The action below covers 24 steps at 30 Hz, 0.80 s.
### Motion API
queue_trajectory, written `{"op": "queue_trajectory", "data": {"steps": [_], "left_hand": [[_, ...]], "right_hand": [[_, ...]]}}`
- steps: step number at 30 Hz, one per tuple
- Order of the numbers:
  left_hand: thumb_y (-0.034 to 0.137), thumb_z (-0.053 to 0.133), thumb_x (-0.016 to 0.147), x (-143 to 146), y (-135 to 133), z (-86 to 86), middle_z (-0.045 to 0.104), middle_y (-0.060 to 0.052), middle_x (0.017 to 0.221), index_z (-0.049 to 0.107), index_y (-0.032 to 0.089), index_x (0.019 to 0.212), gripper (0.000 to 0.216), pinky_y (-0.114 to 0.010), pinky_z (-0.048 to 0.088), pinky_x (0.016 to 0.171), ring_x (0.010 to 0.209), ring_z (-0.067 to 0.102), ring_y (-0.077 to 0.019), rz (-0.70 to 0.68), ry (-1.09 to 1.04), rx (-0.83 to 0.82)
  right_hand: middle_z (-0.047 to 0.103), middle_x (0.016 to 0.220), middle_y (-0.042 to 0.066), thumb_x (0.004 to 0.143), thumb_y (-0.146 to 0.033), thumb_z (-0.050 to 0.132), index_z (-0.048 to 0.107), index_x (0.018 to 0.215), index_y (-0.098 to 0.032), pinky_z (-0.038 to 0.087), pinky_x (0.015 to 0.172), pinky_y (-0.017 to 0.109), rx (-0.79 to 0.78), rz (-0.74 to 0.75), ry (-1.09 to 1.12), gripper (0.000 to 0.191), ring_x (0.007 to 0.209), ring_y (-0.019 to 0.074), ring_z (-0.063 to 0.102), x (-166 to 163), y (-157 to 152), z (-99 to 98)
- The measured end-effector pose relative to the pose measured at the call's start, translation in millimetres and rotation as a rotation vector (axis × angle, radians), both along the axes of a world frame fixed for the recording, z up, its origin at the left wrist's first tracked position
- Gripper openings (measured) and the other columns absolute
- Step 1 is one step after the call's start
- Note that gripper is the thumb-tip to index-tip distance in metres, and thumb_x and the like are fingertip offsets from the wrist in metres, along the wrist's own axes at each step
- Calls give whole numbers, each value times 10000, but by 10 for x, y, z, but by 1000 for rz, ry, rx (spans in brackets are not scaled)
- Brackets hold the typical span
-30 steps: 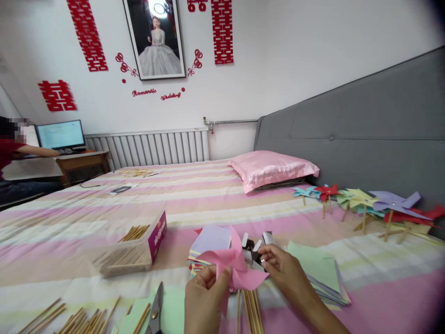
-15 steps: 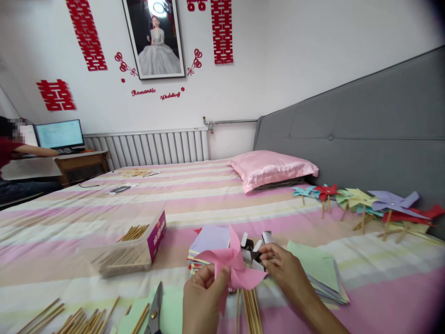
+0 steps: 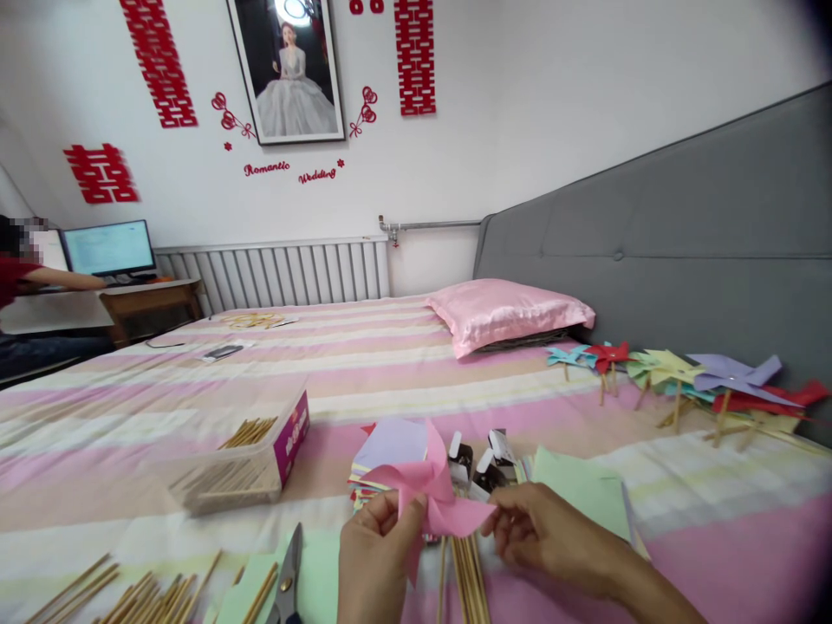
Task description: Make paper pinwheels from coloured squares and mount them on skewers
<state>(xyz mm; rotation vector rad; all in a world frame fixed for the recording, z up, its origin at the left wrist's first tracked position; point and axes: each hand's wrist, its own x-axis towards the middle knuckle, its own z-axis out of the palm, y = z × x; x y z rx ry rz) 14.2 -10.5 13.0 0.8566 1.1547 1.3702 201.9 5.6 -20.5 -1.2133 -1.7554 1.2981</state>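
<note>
Where visible, left hand (image 3: 380, 548) pinching pinwheel (image 3: 448, 513)

open bedspread strip (image 3: 327, 464) between plastic box (image 3: 227, 477) and paper stack (image 3: 388, 445), small cartons (image 3: 489, 474) blocking the way beyond right hand (image 3: 536, 530)

Ahead of you, red script (image 3: 266, 168) on the wall (image 3: 448, 165) reads "Romantic" and "Wedding", beneath the framed picture (image 3: 291, 91); at your left, a red cut-out sign (image 3: 101, 173) shows 囍; you cannot make out the white writing on the plastic box's (image 3: 224, 485) purple label (image 3: 292, 440), nor the monitor's (image 3: 107, 248) text.
</note>
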Motion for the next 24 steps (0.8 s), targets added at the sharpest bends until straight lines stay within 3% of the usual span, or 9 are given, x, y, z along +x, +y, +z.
{"op": "queue_trajectory", "data": {"steps": [7, 16, 24], "left_hand": [[276, 706, 588, -5, -23, 10, 634, 1, 487, 617, 107, 576, 191, -159, 321, 462, 449, 469, -67, 10, 8, -7], [247, 718, 561, 4, -28, 26, 649, -11, 500, 635, 104, 577, 166, -163, 334, 463, 446, 470, -69, 21, -13, -13], [249, 707, 572, 5, -33, 22, 632, -4, 484, 631, 103, 566, 164, -162, 326, 466, 446, 460, -69, 9, 10, -8]], "right_hand": [[623, 627, -2, 480, -4, 395, 649, 782, -155, 418, 490, 162, 19, 13, -102, 422, 598, 130, 601, 0, 23, -166], [574, 530, -34, 489, -10, 374, 588, 654, -150, 376, 450, 153, 85, 9, -153, 304, 509, 112, 579, -2, 37, -176], [612, 569, -13, 539, -21, 440, 645, 625, -154, 372, 518, 172, 171, 12, -263, 259, 573, 126, 570, 7, 41, -141]]}}
